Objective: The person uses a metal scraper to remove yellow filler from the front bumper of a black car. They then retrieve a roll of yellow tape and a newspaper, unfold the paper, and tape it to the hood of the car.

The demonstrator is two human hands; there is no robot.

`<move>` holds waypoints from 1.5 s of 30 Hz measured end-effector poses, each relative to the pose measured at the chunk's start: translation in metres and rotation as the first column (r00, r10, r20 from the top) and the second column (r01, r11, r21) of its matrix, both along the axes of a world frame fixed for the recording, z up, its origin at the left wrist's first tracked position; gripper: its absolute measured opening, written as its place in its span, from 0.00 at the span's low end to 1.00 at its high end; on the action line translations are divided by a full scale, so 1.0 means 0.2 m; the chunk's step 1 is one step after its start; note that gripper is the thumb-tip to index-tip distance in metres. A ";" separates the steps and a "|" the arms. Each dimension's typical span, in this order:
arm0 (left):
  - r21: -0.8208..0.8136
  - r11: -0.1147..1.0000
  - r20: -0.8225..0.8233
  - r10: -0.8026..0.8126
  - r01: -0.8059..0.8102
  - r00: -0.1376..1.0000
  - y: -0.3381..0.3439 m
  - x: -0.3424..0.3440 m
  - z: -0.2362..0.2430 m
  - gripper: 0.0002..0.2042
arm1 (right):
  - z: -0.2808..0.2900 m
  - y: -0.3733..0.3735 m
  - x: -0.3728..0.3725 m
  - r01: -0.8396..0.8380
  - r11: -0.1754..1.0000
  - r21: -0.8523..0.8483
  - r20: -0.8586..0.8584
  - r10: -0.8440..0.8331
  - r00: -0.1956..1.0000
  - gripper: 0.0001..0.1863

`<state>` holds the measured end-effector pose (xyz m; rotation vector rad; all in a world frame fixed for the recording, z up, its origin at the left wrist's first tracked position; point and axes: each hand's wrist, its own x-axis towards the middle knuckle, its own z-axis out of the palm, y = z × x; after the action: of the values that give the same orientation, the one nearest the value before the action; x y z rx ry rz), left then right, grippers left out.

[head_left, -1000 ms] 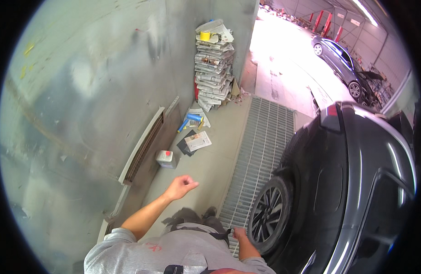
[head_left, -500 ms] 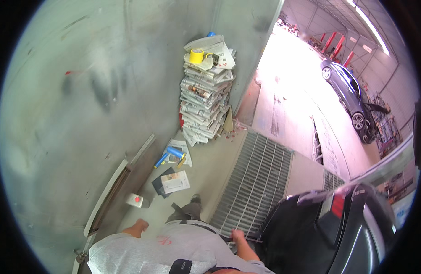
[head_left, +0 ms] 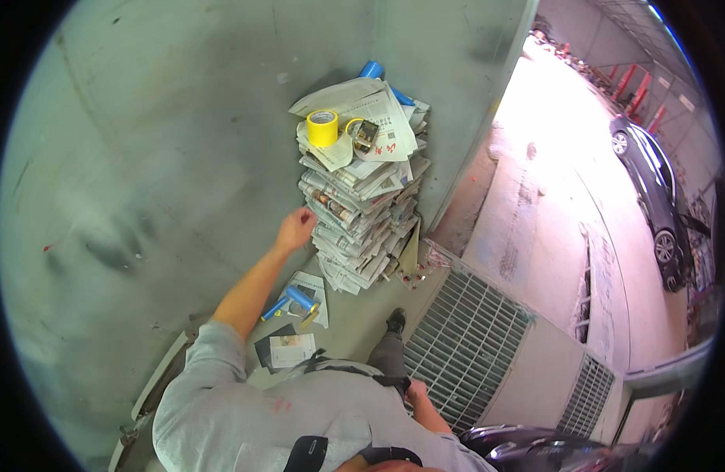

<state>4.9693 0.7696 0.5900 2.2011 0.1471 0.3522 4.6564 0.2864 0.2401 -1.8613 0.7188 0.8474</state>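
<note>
My left hand (head_left: 296, 229) is raised in front of me, fingers loosely curled and holding nothing, close to the left side of a tall stack of newspapers (head_left: 362, 212) against the grey wall. On top of the stack sit a yellow roll of tape (head_left: 322, 127), a second small tape roll (head_left: 366, 132) and a blue roll (head_left: 372, 71) behind them. My right hand (head_left: 417, 389) hangs low by my hip, near the metal floor grate; its fingers look closed and nothing shows in it.
On the floor by my feet lie a blue roller tool (head_left: 296, 300), loose papers (head_left: 290, 349) and a dark sheet. A steel floor grate (head_left: 465, 346) runs to the right. A dark car (head_left: 653, 204) is parked far right; another car's edge (head_left: 528, 452) shows at the bottom.
I have walked toward the newspaper stack, which is now much closer. My left arm has lifted from my side up toward the stack. The car beside me has dropped out of view.
</note>
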 end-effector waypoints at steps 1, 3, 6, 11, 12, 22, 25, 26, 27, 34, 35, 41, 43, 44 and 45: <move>0.035 0.999 -0.021 0.030 -0.030 0.999 -0.03 0.16 0.06 0.13 | 0.00 -0.06 0.18 -0.139 0.987 -0.080 0.056 0.144 0.988 0.17; 0.092 0.991 -0.024 0.102 -0.100 0.994 -0.11 0.46 0.15 0.13 | 0.09 -0.20 0.55 0.003 1.000 -0.019 0.109 -0.001 0.994 0.14; 0.188 0.968 0.033 0.163 -0.166 0.986 -0.17 0.90 0.27 0.14 | 0.33 -0.34 1.03 0.449 0.832 0.326 -0.092 -0.444 0.891 0.09; 0.374 0.901 -0.025 0.246 -0.219 0.969 -0.17 1.46 0.33 0.16 | 0.68 -0.46 1.48 0.472 0.835 0.285 -0.008 -0.490 0.872 0.08; 0.410 0.888 -0.059 0.253 -0.208 0.966 -0.17 1.54 0.32 0.18 | 0.72 -0.45 1.52 0.477 0.832 0.284 0.003 -0.498 0.867 0.07; 0.687 0.726 -0.268 0.291 -0.030 0.919 -0.19 1.98 0.30 0.12 | 0.81 -0.21 1.56 0.199 0.965 0.169 0.177 -0.228 0.958 0.11; 0.760 0.628 0.012 0.243 -0.166 0.970 -0.20 2.00 0.48 0.09 | 0.90 -0.10 1.70 0.047 0.995 0.086 0.264 -0.068 0.962 0.14; 0.777 0.593 0.099 0.216 -0.211 0.971 -0.20 2.00 0.56 0.08 | 0.95 -0.06 1.78 0.013 0.997 0.077 0.292 -0.035 0.956 0.13; 0.740 0.621 0.193 0.172 -0.258 0.966 -0.22 1.97 0.65 0.07 | 1.02 -0.01 1.87 -0.027 0.998 0.055 0.328 0.008 0.945 0.13; 0.325 0.918 0.140 -0.284 0.227 0.949 -0.50 1.34 0.82 0.10 | 1.71 0.48 2.40 -0.232 0.874 0.428 0.710 -0.166 0.684 0.24; 0.246 0.919 0.033 -0.326 0.308 0.945 -0.57 1.24 0.75 0.10 | 1.78 0.56 2.46 -0.300 0.822 0.483 0.757 -0.220 0.615 0.27; 0.156 0.918 -0.181 -0.338 0.366 0.924 -0.73 1.21 0.42 0.13 | 1.88 0.88 2.81 -0.064 0.435 0.898 0.224 -0.327 0.918 0.25; 0.131 0.922 -0.291 -0.316 0.365 0.903 -0.72 1.25 0.38 0.13 | 1.88 0.87 2.82 -0.044 0.432 0.901 0.183 -0.287 0.940 0.24; 0.188 0.910 -0.290 -0.308 0.369 0.906 -0.72 1.25 0.36 0.13 | 1.88 0.87 2.79 0.079 0.414 0.907 0.080 -0.354 0.932 0.25; 0.207 0.914 -0.220 -0.303 0.348 0.927 -0.72 1.25 0.34 0.13 | 1.89 0.84 2.75 0.095 0.297 0.950 0.035 -0.403 0.915 0.24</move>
<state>5.2195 0.6251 0.6583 2.4475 -0.1754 -0.0248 5.2069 0.4553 0.6182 -0.6947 0.1883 0.5512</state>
